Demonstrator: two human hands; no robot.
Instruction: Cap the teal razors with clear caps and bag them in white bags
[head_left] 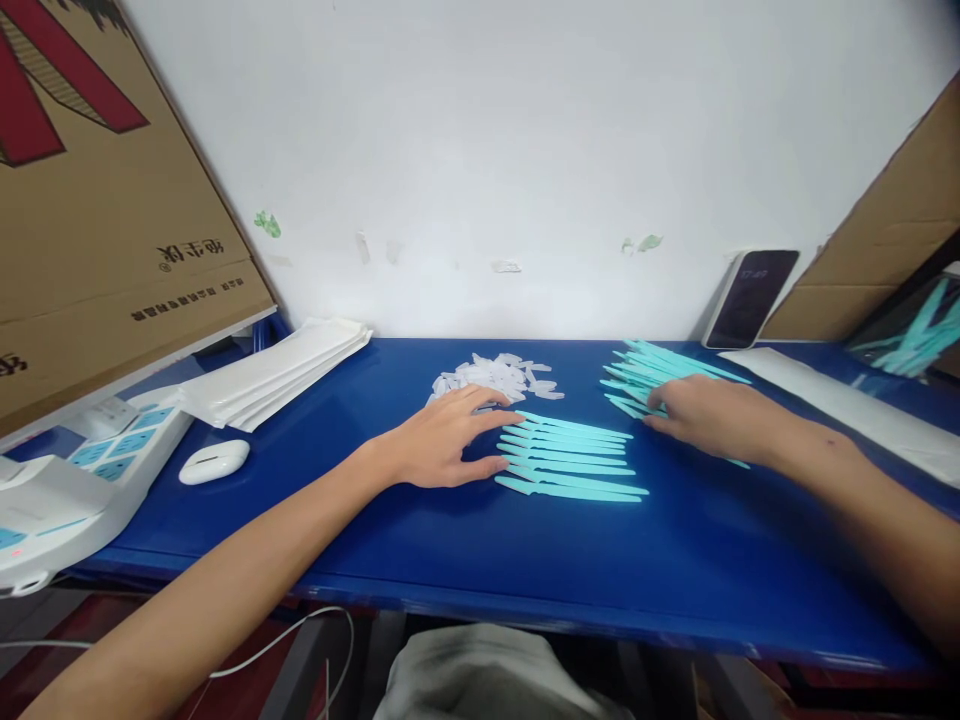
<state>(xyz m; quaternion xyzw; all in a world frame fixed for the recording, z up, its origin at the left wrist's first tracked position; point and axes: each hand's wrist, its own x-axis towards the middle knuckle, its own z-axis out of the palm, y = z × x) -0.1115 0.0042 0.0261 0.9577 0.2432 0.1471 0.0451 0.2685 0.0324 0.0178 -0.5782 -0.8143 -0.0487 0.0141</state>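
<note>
Several turquoise eyebrow razors [577,462] lie side by side in a row on the blue table. My left hand [454,440] is at their left ends, thumb and index finger spread apart and touching or just over the handles. A looser pile of the same razors [637,370] lies to the right. My right hand [694,410] reaches into the near side of that pile with curled, closed fingers. One razor's tip [739,463] sticks out below that wrist; the fingers seem to pinch it, though they partly hide it. Small white plastic pieces [495,375] are heaped behind my left hand.
White flat packets [277,370], a white earphone case [214,462] and a power strip [124,470] sit on the left. A phone [752,300] leans against the wall. A white strip [847,405] lies at right. Cardboard [112,220] stands at the left.
</note>
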